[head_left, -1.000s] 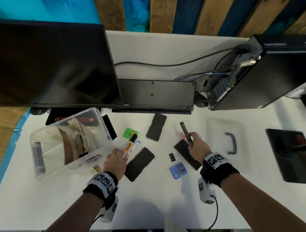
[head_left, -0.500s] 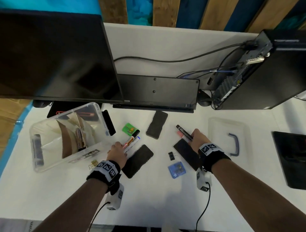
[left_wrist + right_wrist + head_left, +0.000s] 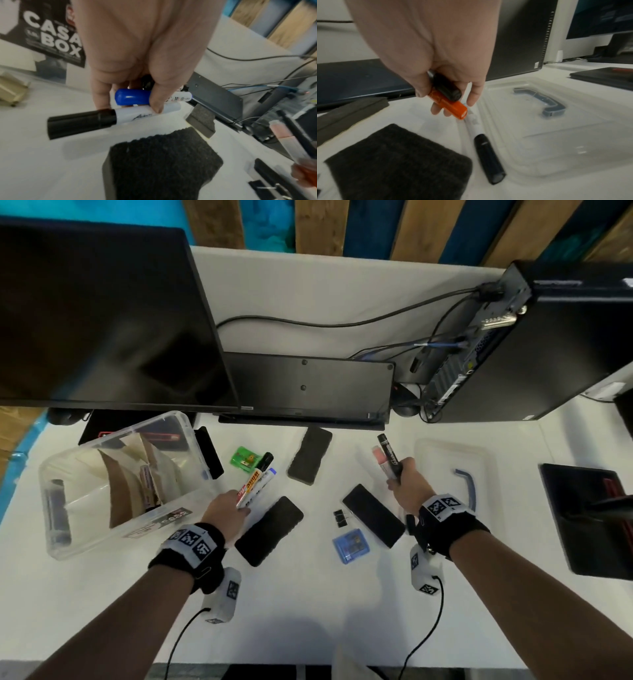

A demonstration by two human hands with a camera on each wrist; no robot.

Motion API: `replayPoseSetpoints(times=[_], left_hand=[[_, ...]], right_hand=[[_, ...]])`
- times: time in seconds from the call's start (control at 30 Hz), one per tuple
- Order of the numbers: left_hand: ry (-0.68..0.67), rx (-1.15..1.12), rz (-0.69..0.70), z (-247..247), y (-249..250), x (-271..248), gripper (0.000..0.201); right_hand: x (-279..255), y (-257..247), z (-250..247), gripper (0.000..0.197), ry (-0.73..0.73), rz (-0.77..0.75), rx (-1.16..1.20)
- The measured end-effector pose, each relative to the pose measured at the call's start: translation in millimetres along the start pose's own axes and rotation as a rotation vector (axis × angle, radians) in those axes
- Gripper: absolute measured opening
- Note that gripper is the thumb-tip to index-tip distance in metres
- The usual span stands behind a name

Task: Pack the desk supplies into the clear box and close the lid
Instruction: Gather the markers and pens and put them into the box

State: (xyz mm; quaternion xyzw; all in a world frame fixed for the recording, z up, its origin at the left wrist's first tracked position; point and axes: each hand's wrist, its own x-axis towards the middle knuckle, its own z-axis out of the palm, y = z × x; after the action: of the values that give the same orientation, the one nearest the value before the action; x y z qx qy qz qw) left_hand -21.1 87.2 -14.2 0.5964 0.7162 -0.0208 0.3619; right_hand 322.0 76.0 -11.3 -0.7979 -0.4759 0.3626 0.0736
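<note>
The clear box (image 3: pixel 113 508) stands open at the left with cardboard and pens inside. Just to its right, my left hand (image 3: pixel 239 505) grips a bundle of markers (image 3: pixel 255 484). The left wrist view shows a blue-capped marker (image 3: pixel 132 98) and a black-capped marker (image 3: pixel 82 121) under the left hand's (image 3: pixel 128 104) curled fingers. My right hand (image 3: pixel 397 477) holds a black marker and an orange-pink marker (image 3: pixel 387 457) upright; they are the orange marker (image 3: pixel 452 106) and black one in the right hand (image 3: pixel 447 100). Another black-capped marker (image 3: pixel 486 147) lies beside the clear lid (image 3: pixel 556 135).
Three black erasers (image 3: pixel 310 455) (image 3: pixel 269 530) (image 3: pixel 373 515), a binder clip (image 3: pixel 340 517), a small blue case (image 3: pixel 351 544) and a green item (image 3: pixel 246 460) lie on the white desk. The lid (image 3: pixel 452 453) lies at the right. A monitor and a computer case stand behind.
My left hand has closed round the markers by the box. My right hand now holds the orange-pink marker together with the black one, tips pointing more away from me.
</note>
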Motion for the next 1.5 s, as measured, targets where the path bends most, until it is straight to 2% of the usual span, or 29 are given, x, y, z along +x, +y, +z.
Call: replayPoseSetpoints(times=[0.07,0.17,0.33,0.4,0.5,0.6,0.7,0.8,0.9,1.07,1.17,1.23,1.4,1.5], left_hand=[[0.019,-0.029,0.045,-6,4,-8,0.028],[0.045,-0.125,0.093,-14,7,-20,0.022],[-0.030,-0.342,0.100,-16,14,-39,0.010],[-0.040,-0.396,0.104,-15,20,-46,0.011],[-0.033,-0.483,0.095,-14,26,-56,0.017],[-0.036,-0.494,0.114,-16,25,-63,0.013],[-0.024,-0.492,0.134,-26,16,-71,0.010],[-0.023,-0.557,0.166,-43,7,-84,0.015],[-0.016,-0.699,0.167,-66,-6,-100,0.018],[0.191,-0.824,0.118,-110,-55,-120,0.018],[0.317,-0.834,0.077,-137,-87,-125,0.013],[0.369,-0.889,0.034,-151,-108,-126,0.017],[0.380,-0.976,-0.006,-175,-146,-122,0.025],[0.354,-1.010,0.006,-183,-156,-115,0.024]], right_hand=[[-5,9,-9,0.030,0.022,0.008,0.024],[-6,22,-15,0.029,0.000,0.079,-0.072],[-2,29,-9,0.036,-0.013,0.202,-0.075],[-1,29,-1,0.040,-0.037,0.227,-0.086],[2,26,7,0.036,-0.071,0.238,-0.145],[3,20,6,0.035,-0.086,0.229,-0.231],[0,3,-3,0.036,-0.021,0.173,-0.225],[-7,-33,-12,0.023,0.019,-0.022,-0.087],[-25,-91,-9,0.020,-0.020,-0.268,0.031],[-63,-210,29,0.034,-0.185,-0.534,0.174],[-84,-275,69,0.031,-0.281,-0.563,0.262],[-91,-308,100,0.033,-0.330,-0.557,0.308],[-95,-353,159,0.045,-0.242,-0.524,0.173],[-96,-363,182,0.044,-0.213,-0.495,0.158]])
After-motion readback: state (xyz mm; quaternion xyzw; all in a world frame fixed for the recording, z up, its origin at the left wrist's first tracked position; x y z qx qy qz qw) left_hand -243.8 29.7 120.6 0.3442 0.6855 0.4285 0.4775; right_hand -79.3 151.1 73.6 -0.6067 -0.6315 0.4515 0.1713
